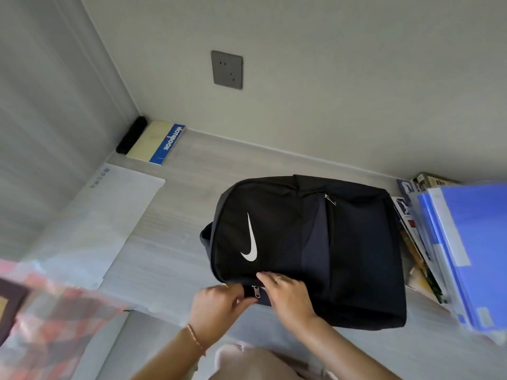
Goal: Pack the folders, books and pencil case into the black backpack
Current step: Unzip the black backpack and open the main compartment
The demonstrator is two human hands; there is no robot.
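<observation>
The black backpack (301, 242) with a white swoosh lies flat on the pale wooden desk (178, 215), zipped. At its near edge my left hand (219, 305) pinches the fabric beside a metal zipper pull (255, 291). My right hand (288, 294) rests on the bag right of that pull, fingers on the fabric. Blue folders (461, 256) lean on a stack of books (417, 242) to the right of the bag. A black pencil case (131, 134) lies in the far left corner beside a notebook (162, 141).
A translucent white folder (109, 223) lies on the desk at the left. A plaid-patterned clear folder (55, 319) sits at the near left. A grey wall socket (226, 69) is on the wall behind the desk.
</observation>
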